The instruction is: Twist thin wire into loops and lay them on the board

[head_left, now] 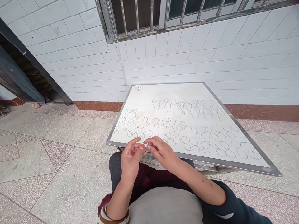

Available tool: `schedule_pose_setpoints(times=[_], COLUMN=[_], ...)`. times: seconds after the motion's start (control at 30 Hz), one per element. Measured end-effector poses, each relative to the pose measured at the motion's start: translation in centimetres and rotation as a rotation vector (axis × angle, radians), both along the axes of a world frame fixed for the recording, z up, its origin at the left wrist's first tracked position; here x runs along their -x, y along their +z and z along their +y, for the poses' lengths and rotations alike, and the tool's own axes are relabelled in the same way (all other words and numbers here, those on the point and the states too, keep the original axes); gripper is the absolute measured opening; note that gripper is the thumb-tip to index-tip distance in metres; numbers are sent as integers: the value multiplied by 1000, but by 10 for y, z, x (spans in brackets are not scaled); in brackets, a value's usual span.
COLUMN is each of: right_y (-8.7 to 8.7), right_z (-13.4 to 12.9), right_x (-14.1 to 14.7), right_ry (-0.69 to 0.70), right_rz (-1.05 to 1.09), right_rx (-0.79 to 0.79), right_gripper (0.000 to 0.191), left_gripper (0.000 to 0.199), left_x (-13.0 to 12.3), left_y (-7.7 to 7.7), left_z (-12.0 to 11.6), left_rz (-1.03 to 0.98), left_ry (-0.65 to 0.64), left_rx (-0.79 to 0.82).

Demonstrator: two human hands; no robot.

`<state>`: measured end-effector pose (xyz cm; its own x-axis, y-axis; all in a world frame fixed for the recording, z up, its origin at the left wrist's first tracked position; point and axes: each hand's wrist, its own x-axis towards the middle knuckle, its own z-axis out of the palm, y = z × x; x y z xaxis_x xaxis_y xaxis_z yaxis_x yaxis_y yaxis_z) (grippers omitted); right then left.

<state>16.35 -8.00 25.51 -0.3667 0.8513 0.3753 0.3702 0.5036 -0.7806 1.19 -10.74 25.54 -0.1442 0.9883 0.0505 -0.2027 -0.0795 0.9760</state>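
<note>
Over the near edge of a white table point(144, 93), my left hand point(132, 154) and my right hand point(161, 151) meet almost fingertip to fingertip. Thumb and index finger are pinched together on each hand. Whatever sits between the fingertips is too small and thin to make out. A tan wrap, like a plaster or tape, covers one finger of my left hand. Just beyond my hands lie rows of thin dark loops point(185, 140), many joined in pairs. Farther back is a row of loops with long loose tails point(187, 107).
A small white and red item point(139, 88) lies near the table's far left corner. The table has a grey metal border point(233, 166) and stands close to a white tiled wall point(149, 62). Above it is a barred window point(137, 17). A dark doorway point(35, 68) opens at left.
</note>
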Motion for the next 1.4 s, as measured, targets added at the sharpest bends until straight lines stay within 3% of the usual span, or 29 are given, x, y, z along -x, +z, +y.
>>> schedule_pose_setpoints(times=[0.13, 0.23, 0.33, 0.43, 0.57, 0.63, 0.73, 0.9, 0.97, 1.1, 1.17, 1.4], right_y=[-5, -16, -28, -33, -29, -26, -23, -22, -21, -19, -22, -42], right_z=[-3, -8, -12, -14, -12, -12, -11, -12, -13, -14, -13, -15], right_x=[-1, -3, -4, -5, -4, -1, 2, 2, 2, 7, 12, 24], right_ry=[-53, -33, 6, -37, -158, -200, -226, -283, -249, -52, -24, 14], right_rz=[148, 377, 481, 321, -17, -132, -242, -219, -207, -271, -291, -260], right_rx=[222, 448, 535, 414, -109, -317, -467, -569, -587, -544, -500, -339], right_gripper=[7, 14, 20, 17, 8, 20, 43, 70, 64, 32, 23, 36], left_gripper=[34, 36, 39, 39, 37, 36, 35, 34, 33, 35, 36, 40], left_x=[4, 6, 6, 3, 2, 3, 5, 7, 7, 7, 6, 6], left_y=[-1, 1, 5, 6, 6, 6, 8, 8, 7, 7, 8, 5], left_z=[1, 3, 3, 3, 2, 1, 0, -2, -2, -1, 0, 1], left_rz=[-36, -135, -216, -195, -110, -69, -24, 15, 13, 32, 39, 0], left_ry=[101, 199, 252, 247, 223, 223, 240, 258, 250, 246, 244, 283], left_rx=[-23, -34, -27, -35, -40, -38, -41, -50, -63, -70, -61, -90])
